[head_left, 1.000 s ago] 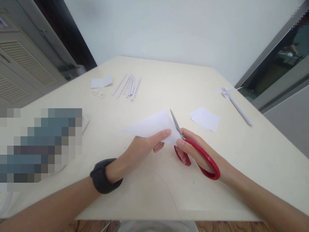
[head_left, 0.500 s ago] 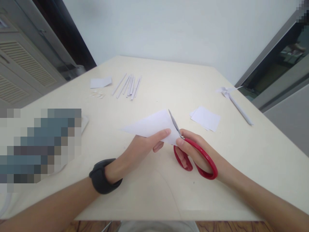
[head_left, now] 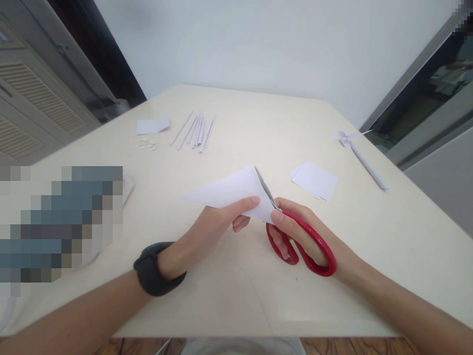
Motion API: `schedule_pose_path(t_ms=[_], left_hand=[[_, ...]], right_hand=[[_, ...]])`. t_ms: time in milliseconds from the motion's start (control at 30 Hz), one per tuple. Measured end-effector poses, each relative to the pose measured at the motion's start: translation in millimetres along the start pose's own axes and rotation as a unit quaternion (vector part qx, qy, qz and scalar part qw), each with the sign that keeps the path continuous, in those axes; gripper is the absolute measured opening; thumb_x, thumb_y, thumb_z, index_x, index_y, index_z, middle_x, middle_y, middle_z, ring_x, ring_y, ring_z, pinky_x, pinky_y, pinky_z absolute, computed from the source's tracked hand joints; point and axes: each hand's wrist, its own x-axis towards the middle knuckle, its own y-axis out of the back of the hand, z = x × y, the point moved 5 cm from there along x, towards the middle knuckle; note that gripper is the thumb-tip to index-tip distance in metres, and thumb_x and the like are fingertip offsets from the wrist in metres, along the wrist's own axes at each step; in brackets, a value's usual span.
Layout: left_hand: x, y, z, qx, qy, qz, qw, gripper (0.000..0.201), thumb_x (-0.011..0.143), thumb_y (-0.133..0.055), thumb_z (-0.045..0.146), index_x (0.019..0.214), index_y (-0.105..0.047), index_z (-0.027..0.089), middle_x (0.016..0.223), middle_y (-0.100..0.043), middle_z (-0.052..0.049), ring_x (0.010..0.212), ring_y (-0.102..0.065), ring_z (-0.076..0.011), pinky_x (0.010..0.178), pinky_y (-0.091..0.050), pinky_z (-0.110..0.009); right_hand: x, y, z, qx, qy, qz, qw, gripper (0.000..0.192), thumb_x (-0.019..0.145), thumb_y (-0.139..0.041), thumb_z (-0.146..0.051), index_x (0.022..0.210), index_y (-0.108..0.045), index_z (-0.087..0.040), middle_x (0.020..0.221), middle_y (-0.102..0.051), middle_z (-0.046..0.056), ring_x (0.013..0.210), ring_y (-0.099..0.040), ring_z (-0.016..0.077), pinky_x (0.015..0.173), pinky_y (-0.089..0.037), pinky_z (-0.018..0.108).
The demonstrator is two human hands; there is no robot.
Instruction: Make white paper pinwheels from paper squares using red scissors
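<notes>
A white sheet of paper (head_left: 229, 189), folded to a triangle with its point to the left, is pinched in my left hand (head_left: 218, 224), thumb on top and fingers beneath. In my right hand (head_left: 295, 222) is a pair of scissors (head_left: 325, 256) with red handles, my fingers through the loops. The blades lie along the right edge of the paper, one in front and the other hidden behind it. My right thumb is close to the paper's lower right corner. A black watch (head_left: 155, 270) is on my left wrist.
Several rolled paper sticks (head_left: 195, 130) lie far left of centre, beside folded paper (head_left: 150, 126) and small pale pieces (head_left: 148, 143). Square paper sheets (head_left: 314, 180) lie right of my hands, with a paper pinwheel (head_left: 365, 162) beyond. A blurred patch covers something at left.
The scissors' handles have come slightly further apart at the loops and the blade now lies closer to the paper's edge. Both hands hold nearly the same place.
</notes>
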Motion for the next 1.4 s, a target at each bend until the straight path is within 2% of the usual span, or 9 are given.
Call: schedule_pose_path(t_ms=[200,367,633,867,1400], left_hand=[[-1.3,-2.5,-1.7,0.028,0.019,-0.026,0.999,0.042,0.085,-0.051,0.033,0.052,-0.030,0.018,0.048,-0.032,0.005,0.047,-0.030,-0.0087,0.047,-0.027,-0.025],[-1.8,-5.0,0.4,0.061,0.002,-0.040,0.997,0.042,0.086,-0.049,0.035,0.052,-0.031,0.018,0.047,-0.032,0.005,0.047,-0.032,-0.0087,0.050,-0.028,-0.026],[-2.3,-5.3,-1.3,0.102,-0.003,-0.042,0.994,0.044,0.087,-0.046,0.036,0.050,-0.029,0.019,0.047,-0.032,0.005,0.046,-0.032,-0.0097,0.051,-0.029,-0.027],[-2.3,-3.6,-3.6,0.116,0.020,-0.029,0.993,0.046,0.086,-0.047,0.041,0.050,-0.028,0.019,0.047,-0.032,0.005,0.047,-0.031,-0.0103,0.054,-0.030,-0.027],[-2.1,-4.7,-4.1,0.098,0.003,-0.045,0.994,0.045,0.087,-0.046,0.040,0.051,-0.028,0.019,0.048,-0.032,0.004,0.048,-0.032,-0.0106,0.052,-0.029,-0.027]], right_hand=[[1.0,3.5,2.8,-0.032,0.005,-0.001,0.999,0.025,0.090,-0.042,-0.045,0.081,-0.039,-0.022,0.067,-0.051,-0.002,0.061,-0.049,0.0122,0.059,-0.042,0.026],[1.2,2.7,2.0,-0.033,0.011,0.011,0.999,0.025,0.091,-0.041,-0.042,0.078,-0.034,-0.023,0.067,-0.052,-0.002,0.062,-0.051,0.0132,0.060,-0.042,0.027],[2.6,4.5,0.6,-0.067,0.003,0.021,0.998,0.022,0.091,-0.042,-0.040,0.079,-0.040,-0.022,0.062,-0.052,-0.003,0.059,-0.051,0.0124,0.058,-0.042,0.026],[0.6,6.4,-2.3,-0.093,0.005,0.037,0.995,0.025,0.090,-0.045,-0.040,0.074,-0.037,-0.022,0.057,-0.051,-0.004,0.056,-0.050,0.0117,0.055,-0.041,0.025],[2.1,1.3,3.6,-0.042,0.014,0.021,0.999,0.020,0.092,-0.040,-0.036,0.078,-0.041,-0.021,0.053,-0.050,-0.006,0.048,-0.050,0.0104,0.051,-0.041,0.023]])
